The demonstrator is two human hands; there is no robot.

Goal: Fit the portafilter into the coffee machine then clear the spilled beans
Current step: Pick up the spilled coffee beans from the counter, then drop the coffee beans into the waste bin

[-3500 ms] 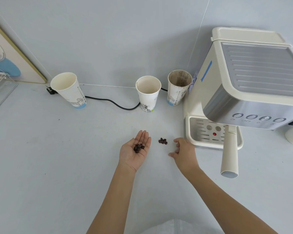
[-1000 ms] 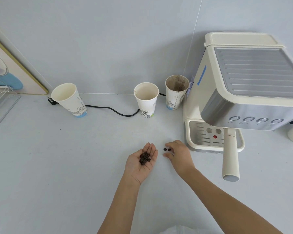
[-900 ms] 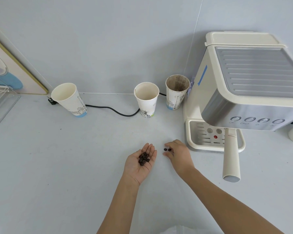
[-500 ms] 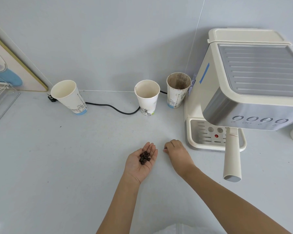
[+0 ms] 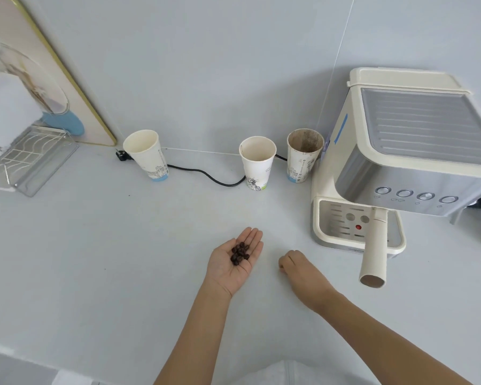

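Observation:
My left hand (image 5: pixel 235 262) lies palm up on the white counter (image 5: pixel 109 245), cupping several dark coffee beans (image 5: pixel 240 253). To its right, my right hand (image 5: pixel 299 264) rests on the counter with its fingers curled shut; whatever is inside is hidden. No loose beans show on the counter between my hands. The cream coffee machine (image 5: pixel 400 151) stands at the right. The portafilter sits under its brew head, and its cream handle (image 5: pixel 374 254) sticks out toward me, just right of my right hand.
Three paper cups stand along the wall: one at the left (image 5: pixel 147 154), one in the middle (image 5: pixel 257 162), and a stained one (image 5: pixel 303 154) beside the machine. A black cable (image 5: pixel 206 173) runs behind them. A wire rack (image 5: pixel 25 159) sits far left.
My right hand closed over the last two beans on the counter and drew back toward me. The left hand stayed palm up with its beans.

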